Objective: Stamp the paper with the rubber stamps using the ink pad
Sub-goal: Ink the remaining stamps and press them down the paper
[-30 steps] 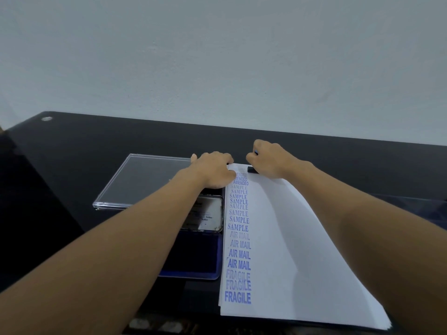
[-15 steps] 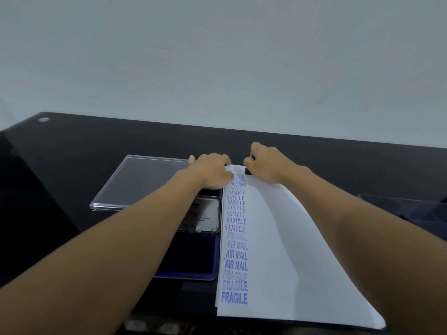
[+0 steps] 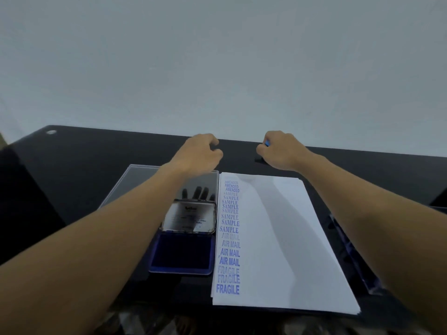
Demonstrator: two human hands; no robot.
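Observation:
A white paper stack (image 3: 278, 238) lies on the black table (image 3: 84, 153), with a blue column of AMENDED, SAMPLE, AIR MAIL and FRAGILE prints (image 3: 230, 235) down its left edge. The open blue ink pad (image 3: 183, 252) sits just left of the paper, its metal lid (image 3: 191, 218) tipped back. My right hand (image 3: 283, 151) is beyond the paper's far edge and grips a small rubber stamp (image 3: 260, 159); only the stamp's dark base and a blue bit on top show. My left hand (image 3: 200, 151) hovers beyond the pad, fingers loosely curled, holding nothing.
A clear plastic lid (image 3: 135, 187) lies flat behind and left of the ink pad. A clear box (image 3: 358, 257) stands along the paper's right side. A pale wall rises right behind the table's far edge.
Both hands have left the top of the paper and moved away from me, past its far edge. The right hand took the stamp along. A third AMENDED print now shows at the top.

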